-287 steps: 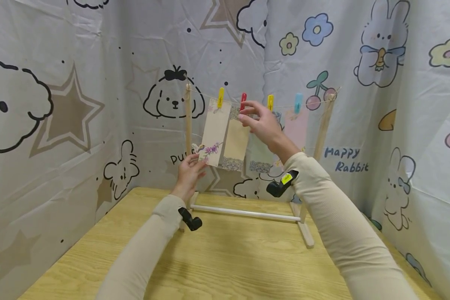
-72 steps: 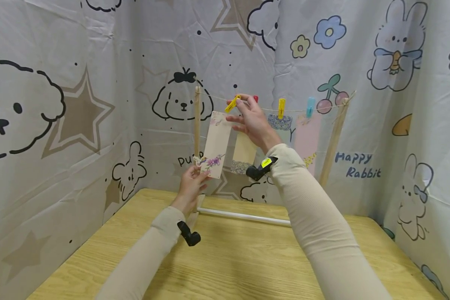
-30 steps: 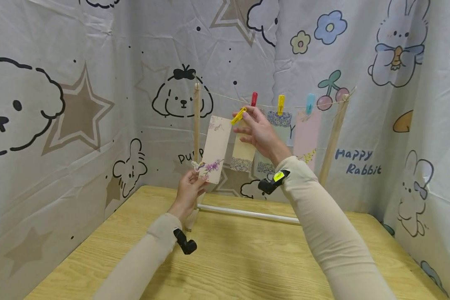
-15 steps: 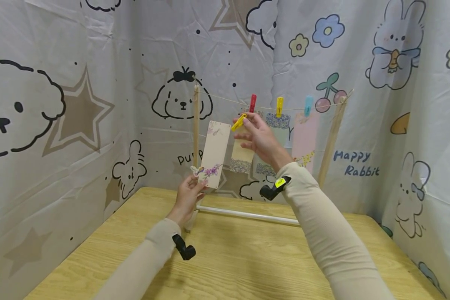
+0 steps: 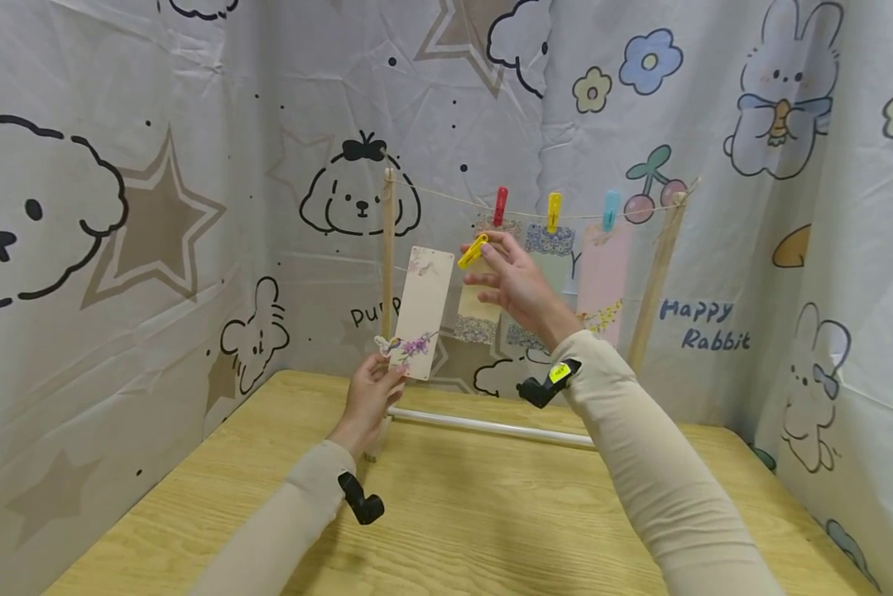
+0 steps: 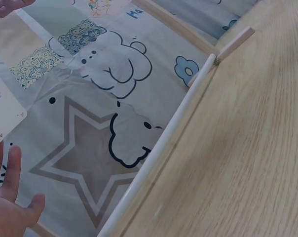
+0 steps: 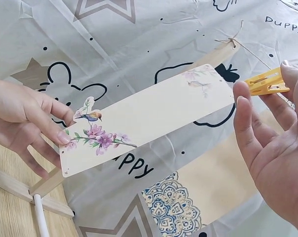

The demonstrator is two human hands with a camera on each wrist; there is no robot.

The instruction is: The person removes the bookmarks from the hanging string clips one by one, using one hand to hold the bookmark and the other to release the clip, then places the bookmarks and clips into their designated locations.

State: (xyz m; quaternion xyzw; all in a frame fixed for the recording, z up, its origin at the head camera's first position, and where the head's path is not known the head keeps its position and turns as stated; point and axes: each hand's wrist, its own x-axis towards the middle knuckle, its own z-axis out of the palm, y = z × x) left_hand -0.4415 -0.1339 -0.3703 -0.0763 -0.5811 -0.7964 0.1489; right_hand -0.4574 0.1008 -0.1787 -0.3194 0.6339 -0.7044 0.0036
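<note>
Pinching the flowered card [image 5: 424, 306] at its lower end, the left hand [image 5: 367, 397] has its thumb on the front face, beside the printed blossoms, and fingers behind; just the card's thickness parts them. Nearly the whole card stands clear above this grip, its top leaning slightly right, below the cord [image 5: 446, 195] and apart from it.

To the right, the right hand [image 5: 522, 285] nips a yellow clip [image 5: 472, 252] between thumb and forefinger, its other fingers loosely spread. The clip's tip sits just beside the card's upper right edge; in the head view a narrow gap shows between them.

Farther off, a red clip [image 5: 501, 205] holds a tan card [image 5: 477, 313] on the cord, partly hidden behind the right hand. Right of it hang a green card [image 5: 558, 269] under a second yellow clip [image 5: 554, 213] and a pink card [image 5: 602, 269] under a blue clip [image 5: 610, 211].
</note>
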